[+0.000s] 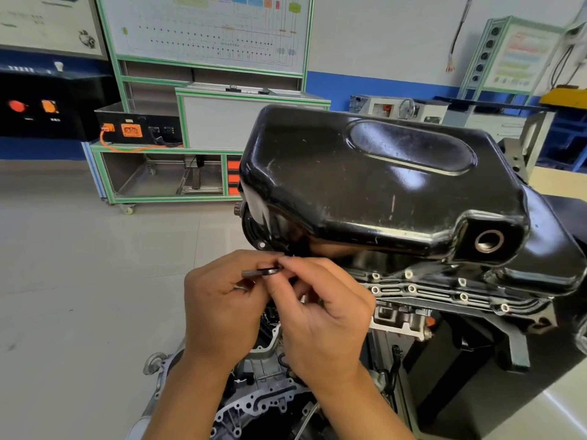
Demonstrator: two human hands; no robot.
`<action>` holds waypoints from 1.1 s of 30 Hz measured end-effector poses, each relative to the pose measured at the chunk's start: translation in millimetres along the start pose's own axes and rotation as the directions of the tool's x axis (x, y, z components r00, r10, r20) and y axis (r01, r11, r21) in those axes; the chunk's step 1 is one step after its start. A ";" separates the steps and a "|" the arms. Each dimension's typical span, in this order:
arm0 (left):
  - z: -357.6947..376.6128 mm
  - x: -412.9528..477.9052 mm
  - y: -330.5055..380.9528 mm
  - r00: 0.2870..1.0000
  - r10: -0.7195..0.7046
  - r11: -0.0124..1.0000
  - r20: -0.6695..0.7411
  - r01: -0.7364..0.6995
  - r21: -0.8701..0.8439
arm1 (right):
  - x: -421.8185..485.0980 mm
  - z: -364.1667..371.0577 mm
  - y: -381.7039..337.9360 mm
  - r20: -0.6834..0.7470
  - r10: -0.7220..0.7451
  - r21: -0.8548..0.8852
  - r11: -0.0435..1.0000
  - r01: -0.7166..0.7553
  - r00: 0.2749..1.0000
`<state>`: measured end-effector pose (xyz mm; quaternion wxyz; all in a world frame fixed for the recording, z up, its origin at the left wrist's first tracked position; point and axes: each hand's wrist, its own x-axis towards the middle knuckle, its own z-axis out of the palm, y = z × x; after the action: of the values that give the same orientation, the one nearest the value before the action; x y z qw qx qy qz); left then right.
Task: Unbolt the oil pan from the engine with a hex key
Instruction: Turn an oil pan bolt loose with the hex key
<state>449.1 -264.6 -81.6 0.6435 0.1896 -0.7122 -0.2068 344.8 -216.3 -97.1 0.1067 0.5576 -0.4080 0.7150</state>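
A glossy black oil pan sits upside-up on the inverted engine, its open drain hole facing me at the right. Several bolt holes line the pan's flange. Just below the pan's near left corner, my left hand and my right hand meet. Both pinch a small dark hex key between their fingertips. The key's short end points left, and the rest of it is hidden by my fingers.
The engine's silver lower parts sit under my wrists. A green-framed training bench with orange connectors stands behind on the grey floor. A black stand carries the engine at the right. More benches line the back wall.
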 end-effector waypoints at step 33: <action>-8.1 -2.4 -2.5 0.998 -0.030 1.000 0.060 0.030 -0.008 | -1.0 -4.3 -3.4 0.115 -0.032 0.029 0.999 0.029 0.993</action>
<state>457.4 -265.8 -84.3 0.6197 0.1911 -0.7271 -0.2253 344.2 -210.8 -96.6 0.0862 0.6056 -0.3953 0.6853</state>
